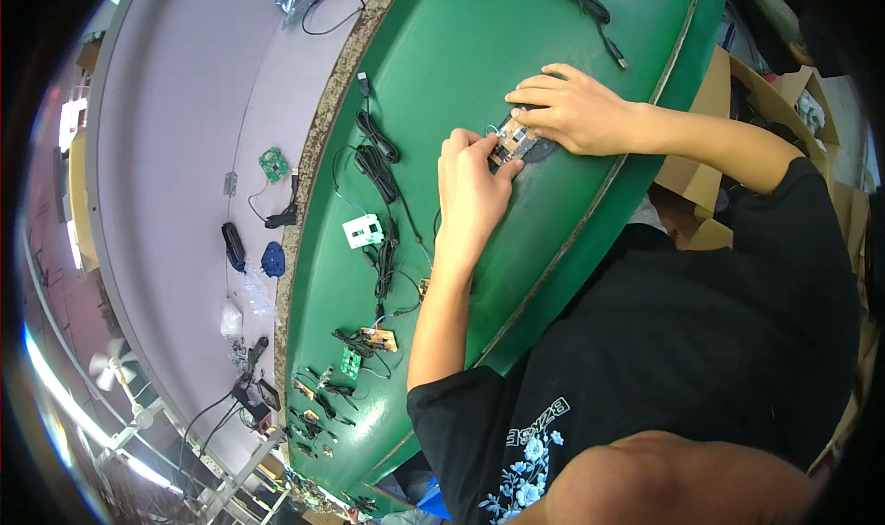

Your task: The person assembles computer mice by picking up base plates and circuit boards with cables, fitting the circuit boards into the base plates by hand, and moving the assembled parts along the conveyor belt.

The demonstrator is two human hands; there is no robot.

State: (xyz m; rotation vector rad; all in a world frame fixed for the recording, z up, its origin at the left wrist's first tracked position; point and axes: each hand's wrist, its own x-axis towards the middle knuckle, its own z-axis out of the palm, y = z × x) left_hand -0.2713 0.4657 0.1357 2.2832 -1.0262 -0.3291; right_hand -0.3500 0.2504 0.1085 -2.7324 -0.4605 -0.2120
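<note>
While both my hands pinch the small circuit board (513, 142) on the green table (442, 64), left hand (470, 188) steadying, right hand (572, 110) should press gently, evenly.

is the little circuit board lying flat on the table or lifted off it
Flat: the circuit board rests on the green table, pinned by left hand and right hand.

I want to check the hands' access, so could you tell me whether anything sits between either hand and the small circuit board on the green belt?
Nothing visible does. The left hand and right hand both already touch the small circuit board on the green belt; the coiled black cables lie off to the side.
</note>
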